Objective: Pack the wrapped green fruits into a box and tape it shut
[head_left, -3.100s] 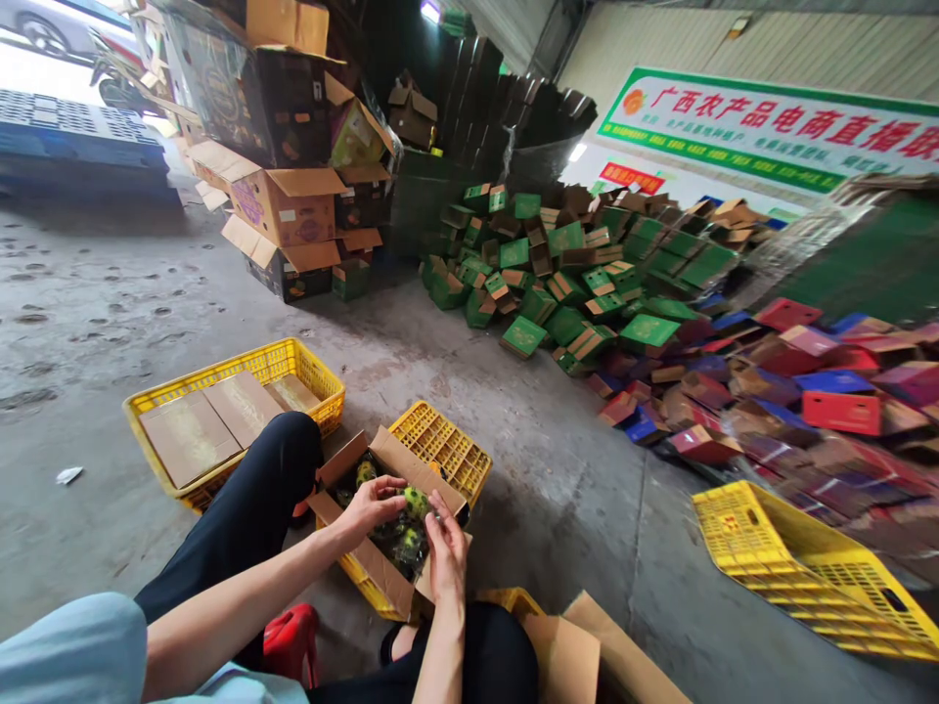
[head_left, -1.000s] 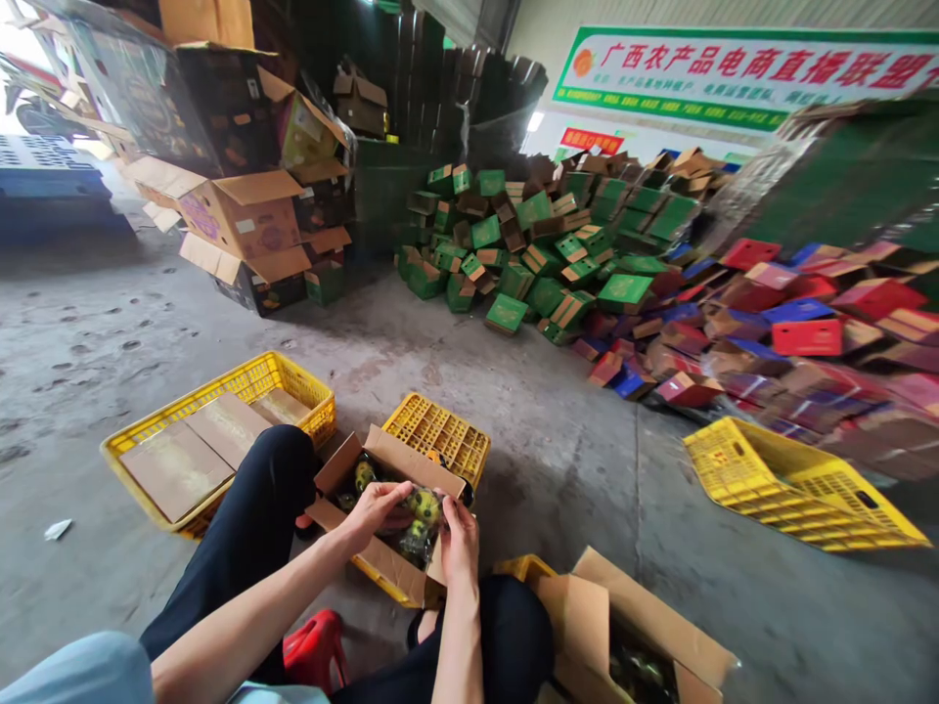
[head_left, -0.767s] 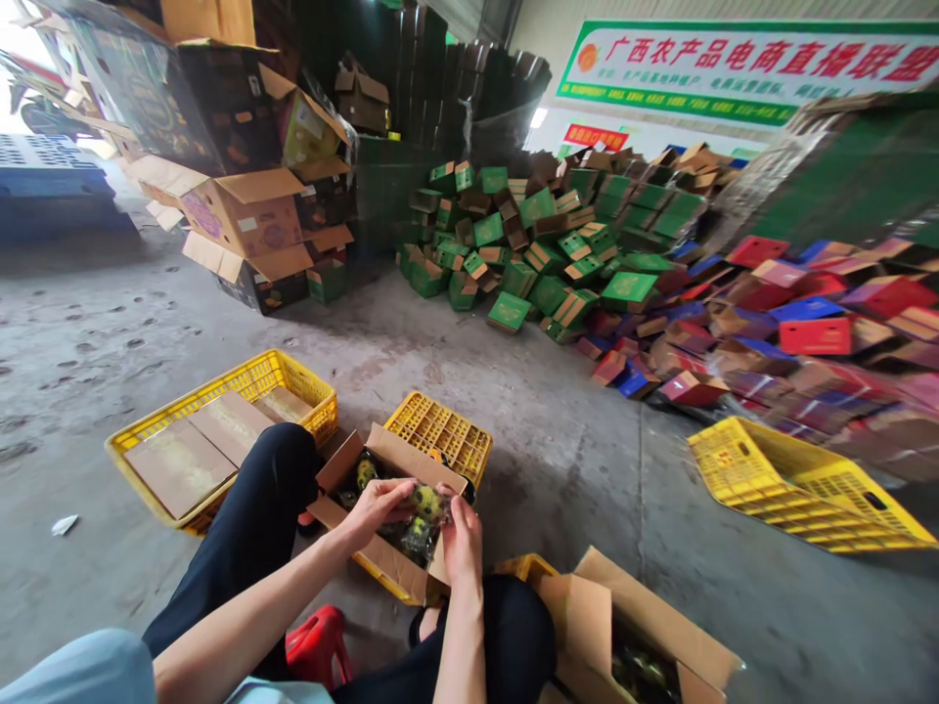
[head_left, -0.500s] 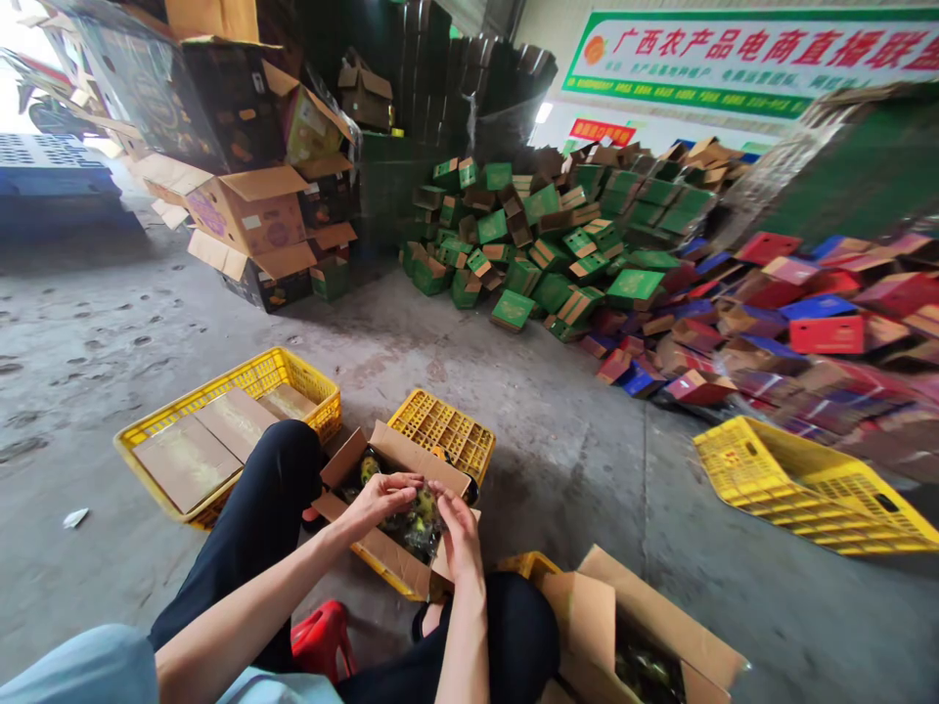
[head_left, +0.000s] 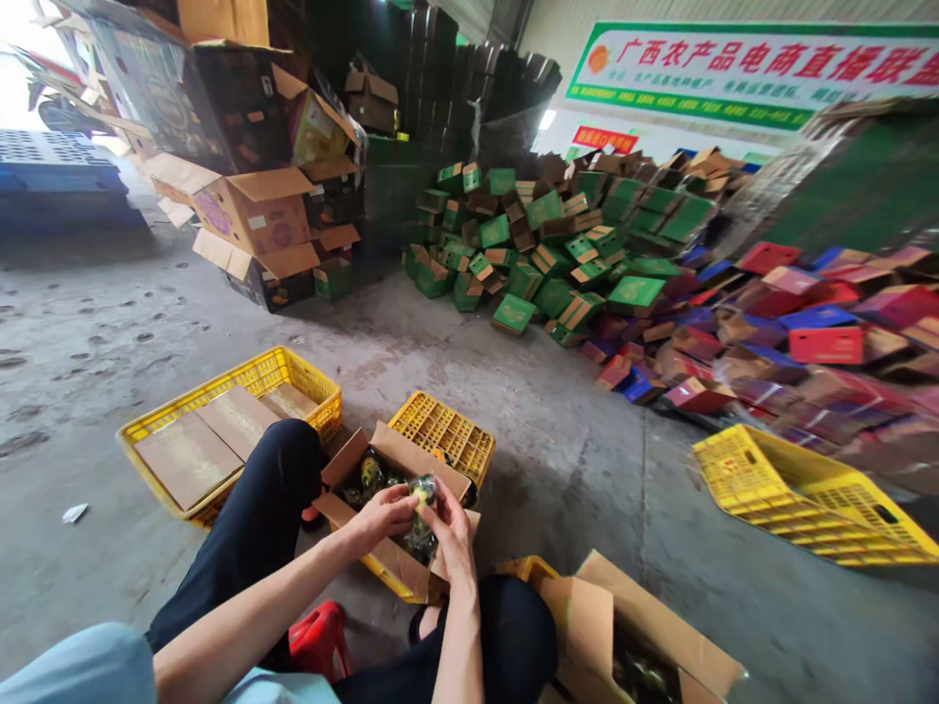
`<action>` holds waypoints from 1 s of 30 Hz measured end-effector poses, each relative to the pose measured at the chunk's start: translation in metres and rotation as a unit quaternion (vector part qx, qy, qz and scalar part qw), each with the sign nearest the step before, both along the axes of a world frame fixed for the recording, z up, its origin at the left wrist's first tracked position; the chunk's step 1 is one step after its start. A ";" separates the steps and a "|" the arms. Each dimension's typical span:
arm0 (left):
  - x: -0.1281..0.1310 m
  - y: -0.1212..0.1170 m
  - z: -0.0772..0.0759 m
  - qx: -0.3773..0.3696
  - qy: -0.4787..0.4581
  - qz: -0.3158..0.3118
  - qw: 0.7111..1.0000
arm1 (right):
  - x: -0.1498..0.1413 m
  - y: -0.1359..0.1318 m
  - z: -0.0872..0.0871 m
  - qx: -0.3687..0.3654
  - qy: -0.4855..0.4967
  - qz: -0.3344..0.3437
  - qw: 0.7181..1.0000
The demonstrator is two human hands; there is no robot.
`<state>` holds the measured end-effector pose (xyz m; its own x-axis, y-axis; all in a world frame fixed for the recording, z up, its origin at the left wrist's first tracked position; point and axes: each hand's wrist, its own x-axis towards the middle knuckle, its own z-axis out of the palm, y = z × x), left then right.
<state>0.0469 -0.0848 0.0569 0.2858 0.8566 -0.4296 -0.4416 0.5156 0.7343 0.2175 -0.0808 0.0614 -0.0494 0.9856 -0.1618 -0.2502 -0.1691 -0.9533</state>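
Over the open cardboard box (head_left: 378, 562), my left hand (head_left: 390, 510) and my right hand (head_left: 449, 520) hold one yellow-green, dark-spotted fruit (head_left: 424, 491) in clear plastic film. My fingers are closed around it from both sides, and loose film shows at its top. Inside the box lie several more film-wrapped fruits (head_left: 372, 471), partly covered by my hands and the flaps. The box rests on a yellow plastic crate (head_left: 392, 579) between my legs.
To the left, a yellow crate (head_left: 157, 484) holds flat cardboard boxes (head_left: 189, 460). An upturned yellow crate (head_left: 444, 435) sits beyond my box. By my right knee stands another open carton (head_left: 587, 616) with dark wrapped fruits. A red stool (head_left: 319, 640) is beneath me; green cartons (head_left: 514, 313) are heaped ahead.
The fruit lay low between my spread hands at first. It is now raised and turned upright, with its wrap gathered at the top by my fingers. The view has shifted slightly.
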 end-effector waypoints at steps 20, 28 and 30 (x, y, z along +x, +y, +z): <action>-0.015 0.011 -0.006 0.020 -0.025 0.081 0.996 | 0.008 -0.001 -0.009 -0.045 -0.019 -0.067 0.997; -0.057 0.025 -0.020 0.100 0.178 0.064 0.977 | 0.031 0.000 -0.017 0.056 -0.177 -0.114 0.976; -0.060 0.026 -0.026 0.147 0.254 -0.001 0.956 | 0.030 -0.003 -0.020 0.109 -0.242 -0.101 0.959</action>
